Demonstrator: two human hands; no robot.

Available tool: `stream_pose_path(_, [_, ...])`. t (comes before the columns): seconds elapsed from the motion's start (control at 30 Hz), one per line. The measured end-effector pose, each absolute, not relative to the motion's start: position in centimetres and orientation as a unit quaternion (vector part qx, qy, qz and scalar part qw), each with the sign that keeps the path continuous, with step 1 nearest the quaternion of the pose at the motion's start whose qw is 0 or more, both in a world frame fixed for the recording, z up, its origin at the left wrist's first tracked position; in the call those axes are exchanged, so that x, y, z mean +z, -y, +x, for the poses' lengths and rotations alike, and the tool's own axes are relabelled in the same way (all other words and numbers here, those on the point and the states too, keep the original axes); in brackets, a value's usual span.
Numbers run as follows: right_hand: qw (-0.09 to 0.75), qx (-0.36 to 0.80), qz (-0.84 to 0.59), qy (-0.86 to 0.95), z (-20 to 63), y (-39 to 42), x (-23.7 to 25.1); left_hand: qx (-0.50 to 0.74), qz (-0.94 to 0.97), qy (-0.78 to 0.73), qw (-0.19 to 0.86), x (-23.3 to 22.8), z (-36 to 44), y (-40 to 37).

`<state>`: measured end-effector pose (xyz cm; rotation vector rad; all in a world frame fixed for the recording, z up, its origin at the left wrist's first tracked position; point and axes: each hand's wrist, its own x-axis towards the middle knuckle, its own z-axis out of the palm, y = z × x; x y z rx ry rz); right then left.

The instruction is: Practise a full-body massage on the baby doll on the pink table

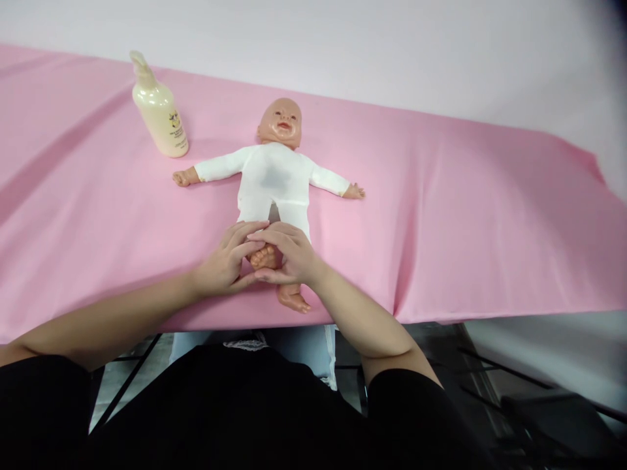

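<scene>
A baby doll (255,189) with a white cloth body lies on its back, head away from me and arms spread wide. Both my hands are wrapped around its leg on the left side. My left hand (230,256) curls round that leg from the left, and my right hand (292,251) does so from the right, the fingertips of the two nearly meeting. Between them the doll's foot (264,257) shows, sole and toes toward me. Its other foot (294,299) rests below my right hand, near the table's front edge. My palms and the ankle are hidden.
A pale yellow pump bottle (164,121) stands to the left of the doll's head. The table wears a pink cloth (480,228) with folds. Behind it rises a white wall (392,52). A dark chair (563,418) is at the lower right.
</scene>
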<state>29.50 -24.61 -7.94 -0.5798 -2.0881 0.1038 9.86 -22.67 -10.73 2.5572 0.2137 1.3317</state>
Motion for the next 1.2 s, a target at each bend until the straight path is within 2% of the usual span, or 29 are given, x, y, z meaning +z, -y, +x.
stream_pose_path(0.13, [0.496, 0.022, -0.218, 0.840, 29.2, 24.5, -8.6, 0.421, 0.893, -0.095, 0.126, -11.0, 9.7, 22.9])
stream_pose_path(0.37, [0.449, 0.062, -0.249, 0.856, 29.5, 24.6, -8.1, 0.354, 0.912, -0.135, 0.157, -10.7, 9.6, 23.2])
stream_pose_path(0.53, [0.498, 0.012, -0.214, 0.840, 29.5, 24.8, -7.2, 0.403, 0.899, -0.089, 0.147, -10.1, 9.8, 23.1])
stream_pose_path(0.87, [0.478, 0.014, -0.237, 0.845, 30.0, 24.5, -8.1, 0.352, 0.916, -0.094, 0.170, -9.5, 9.6, 22.9])
stream_pose_path(1.2, [0.392, 0.089, -0.354, 0.844, 30.0, 24.2, -7.5, 0.333, 0.936, -0.054, 0.099, -9.4, 9.9, 23.1])
